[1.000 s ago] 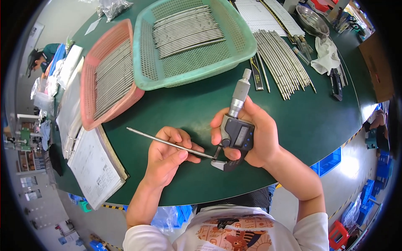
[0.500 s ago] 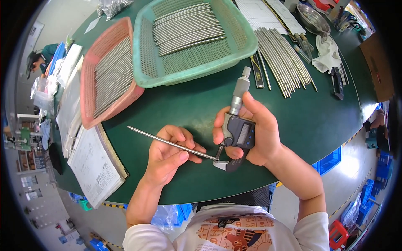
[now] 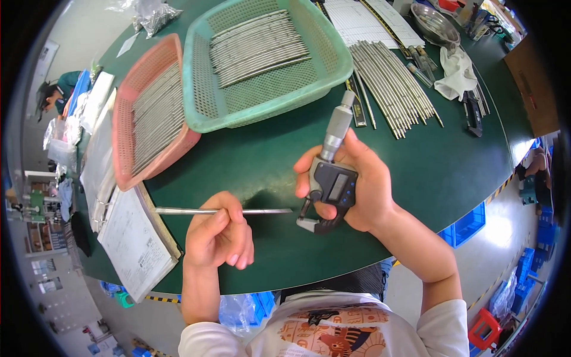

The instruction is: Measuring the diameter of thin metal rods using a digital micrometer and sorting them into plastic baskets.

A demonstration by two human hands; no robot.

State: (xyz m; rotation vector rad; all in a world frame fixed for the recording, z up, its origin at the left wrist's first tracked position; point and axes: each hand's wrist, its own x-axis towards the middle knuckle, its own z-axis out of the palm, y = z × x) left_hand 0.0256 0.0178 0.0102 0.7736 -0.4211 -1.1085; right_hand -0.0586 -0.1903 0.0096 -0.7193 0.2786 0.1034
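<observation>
Head view shows my left hand [image 3: 217, 235] pinching a thin metal rod [image 3: 223, 210] level over the green tabletop [image 3: 262, 160]; my right hand [image 3: 357, 184] grips a digital micrometer [image 3: 329, 178], its jaw just beside the rod's tip; teal basket [image 3: 262, 56] of rods behind

A dark green bench [image 3: 452, 154] fills most of the view, its near edge trimmed with yellow-and-black striped tape [image 3: 496, 193]. Below lies a pale grey floor [image 3: 493, 256] — brightly lit, glossy — with blue plastic crates [image 3: 473, 223] under the bench and a red stool [image 3: 485, 330] nearby.
</observation>
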